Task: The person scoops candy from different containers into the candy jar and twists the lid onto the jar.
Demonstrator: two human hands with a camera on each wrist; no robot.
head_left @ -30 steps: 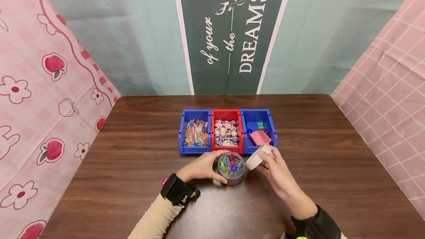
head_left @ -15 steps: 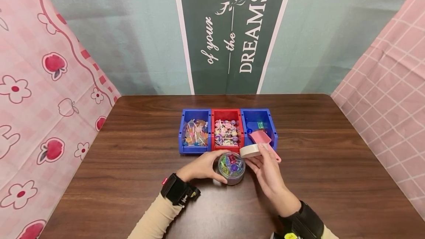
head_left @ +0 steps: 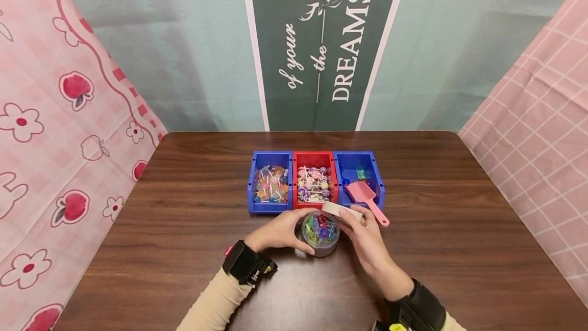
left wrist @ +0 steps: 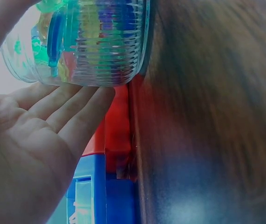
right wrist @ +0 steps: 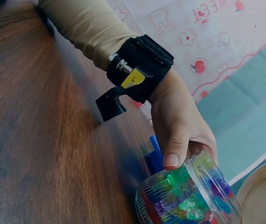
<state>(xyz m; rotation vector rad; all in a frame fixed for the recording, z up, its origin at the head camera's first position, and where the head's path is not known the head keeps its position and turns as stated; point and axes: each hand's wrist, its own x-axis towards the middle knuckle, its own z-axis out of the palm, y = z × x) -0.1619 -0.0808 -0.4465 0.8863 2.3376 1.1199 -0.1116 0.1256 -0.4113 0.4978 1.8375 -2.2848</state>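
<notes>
A clear ribbed jar (head_left: 320,249), full of colourful translucent pieces, stands on the table in the middle of the head view. My left hand (head_left: 281,231) grips its left side, thumb in front and fingers behind. In the left wrist view, the fingers (left wrist: 84,112) lie along the jar's wall (left wrist: 91,46). My right hand (head_left: 367,244) pinches a cream round lid (head_left: 335,210) by its edge. The lid is tilted over the jar's far right rim, and the mouth still shows. Part of the lid (right wrist: 263,196) appears beside the jar's mouth in the right wrist view.
Behind the jar, a red bin (head_left: 312,158) of lollipops sits between a left blue bin (head_left: 250,193) of wrapped lollipops and a right blue bin (head_left: 353,158). A pink scoop (head_left: 362,193) leans in the right one, its handle over the front edge. Brown wooden table (head_left: 184,229) surrounds them.
My right hand has carried the lid leftward, from beside the jar to over its far right rim, turning it flatter. The scoop's handle has come into sight. My left hand and the jar stay put.
</notes>
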